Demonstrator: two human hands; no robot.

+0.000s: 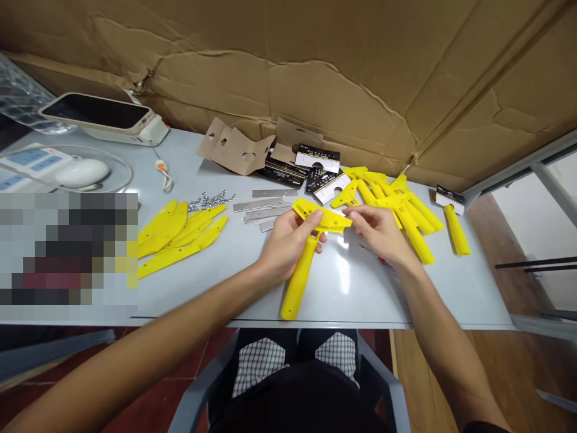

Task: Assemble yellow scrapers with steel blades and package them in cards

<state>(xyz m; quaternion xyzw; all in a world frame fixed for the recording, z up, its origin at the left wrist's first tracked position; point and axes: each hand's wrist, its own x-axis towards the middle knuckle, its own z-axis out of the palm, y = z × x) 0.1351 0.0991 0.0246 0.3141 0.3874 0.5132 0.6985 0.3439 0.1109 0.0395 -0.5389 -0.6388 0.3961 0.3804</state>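
Yellow scraper (305, 260), round-handled and wide-headed, slants over the glossy pale table (369, 294).

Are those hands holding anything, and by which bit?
The left hand holds a yellow tool by its wide head, thumb on top. The right hand is at the head's right tip; whether it grips there cannot be told.

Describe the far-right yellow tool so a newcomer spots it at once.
Find the pale table, then the pile of yellow tools on its right side. Right of that, one yellow tool lies apart, a black-and-white card covering its far end.
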